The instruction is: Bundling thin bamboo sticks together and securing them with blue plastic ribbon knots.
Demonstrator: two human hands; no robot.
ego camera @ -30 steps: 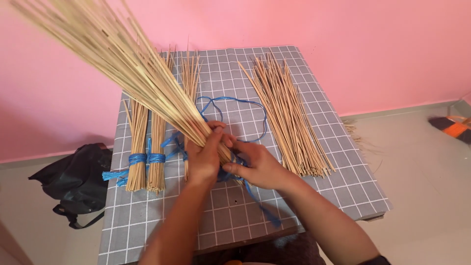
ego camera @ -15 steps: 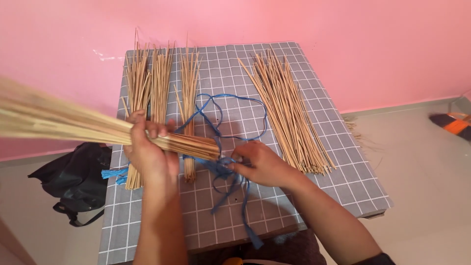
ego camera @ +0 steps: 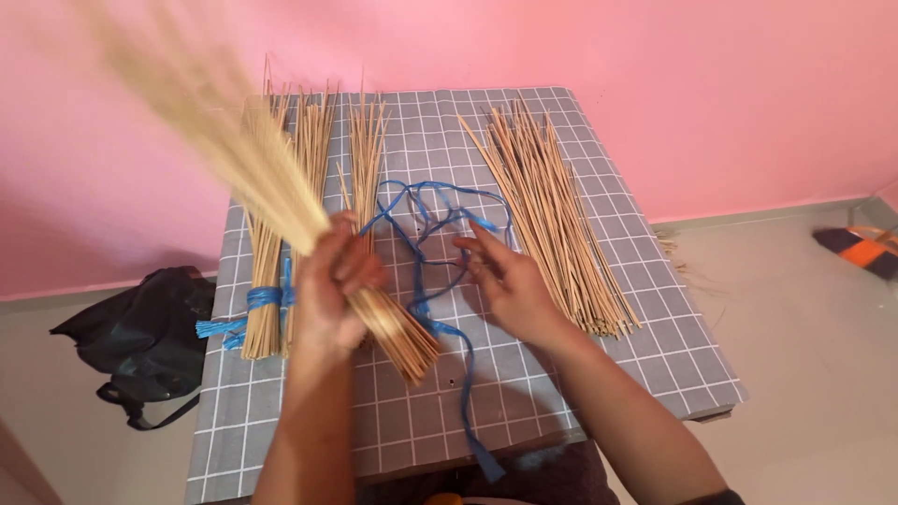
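While closed tight around a thick bundle of thin sticks [ego camera: 281, 187], left hand [ego camera: 337, 285] in a full fist grip just above the cut ends — angled up and to the left, tips blurred, butt ends hanging low over the counter [ego camera: 599, 374]. Right hand [ego camera: 510, 281] open, fingers spread, holding nothing, hovering beside the blue cord [ego camera: 440, 271] that loops loose across the checked cloth and trails off the near edge. Behind the fist, tied bundles [ego camera: 267, 299] laid side by side, bound in blue; to the right, a loose pile of sticks [ego camera: 552, 224] fanned out — unbound. On the floor at left, a black bag [ego camera: 140, 346].
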